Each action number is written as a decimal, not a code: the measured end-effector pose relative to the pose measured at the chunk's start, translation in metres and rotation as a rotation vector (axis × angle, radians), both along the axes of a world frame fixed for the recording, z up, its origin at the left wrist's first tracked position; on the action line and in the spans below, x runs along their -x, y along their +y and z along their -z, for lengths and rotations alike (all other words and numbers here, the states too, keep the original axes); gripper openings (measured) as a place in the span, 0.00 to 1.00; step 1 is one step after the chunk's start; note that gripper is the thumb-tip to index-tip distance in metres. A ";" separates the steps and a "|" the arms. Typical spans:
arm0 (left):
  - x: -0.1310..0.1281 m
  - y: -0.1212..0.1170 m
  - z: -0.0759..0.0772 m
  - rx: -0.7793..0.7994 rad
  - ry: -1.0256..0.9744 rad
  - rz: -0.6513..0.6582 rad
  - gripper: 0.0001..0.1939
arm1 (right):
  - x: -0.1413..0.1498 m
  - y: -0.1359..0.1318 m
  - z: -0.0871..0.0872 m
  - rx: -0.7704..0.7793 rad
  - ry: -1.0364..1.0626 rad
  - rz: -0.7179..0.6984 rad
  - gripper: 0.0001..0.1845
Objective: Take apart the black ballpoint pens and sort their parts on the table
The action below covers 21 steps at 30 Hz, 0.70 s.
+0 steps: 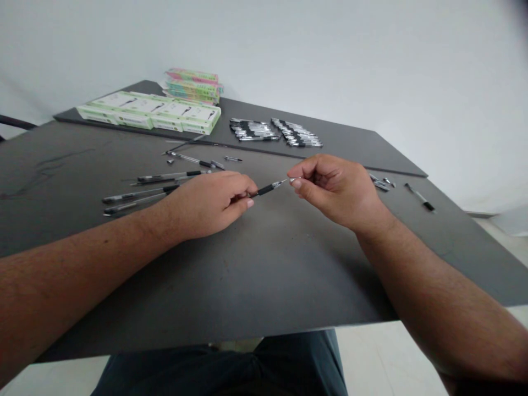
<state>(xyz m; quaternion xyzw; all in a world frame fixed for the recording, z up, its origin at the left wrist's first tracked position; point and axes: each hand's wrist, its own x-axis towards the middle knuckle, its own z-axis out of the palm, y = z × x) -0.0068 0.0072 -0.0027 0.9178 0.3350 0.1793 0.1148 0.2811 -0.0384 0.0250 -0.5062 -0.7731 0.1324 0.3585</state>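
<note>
My left hand [216, 199] is closed around a pen [267, 189] with a black grip. Its thin bare point faces right, and the rear of the barrel is hidden by the hand. Between thumb and index finger, my right hand [336, 190] pinches a small, shiny, pale tip piece [294, 180]. That piece is just right of the pen's point; whether they touch I cannot tell. Beside and behind my left wrist lie several loose pens [142, 196].
Green-and-white pen boxes [154, 110] lie at the back left, before stacked colourful packets [193, 85]. Two groups of pens, a left row [253, 130] and a right row [296, 133], rest at the back. One pen [419, 198] and small pen parts [379, 183] lie right on the dark table [256, 286].
</note>
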 end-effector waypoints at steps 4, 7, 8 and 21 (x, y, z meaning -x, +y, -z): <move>0.001 0.001 0.002 -0.008 0.004 0.001 0.15 | 0.001 0.000 0.000 -0.004 -0.021 -0.016 0.09; 0.001 0.001 0.003 -0.007 0.013 -0.002 0.16 | 0.001 0.001 0.002 -0.006 -0.030 -0.040 0.08; 0.001 0.002 0.003 -0.010 0.017 0.001 0.16 | 0.002 0.001 0.002 -0.009 -0.039 -0.048 0.08; 0.000 -0.003 -0.005 -0.030 0.040 0.022 0.20 | 0.003 0.003 0.007 -0.054 -0.122 -0.125 0.06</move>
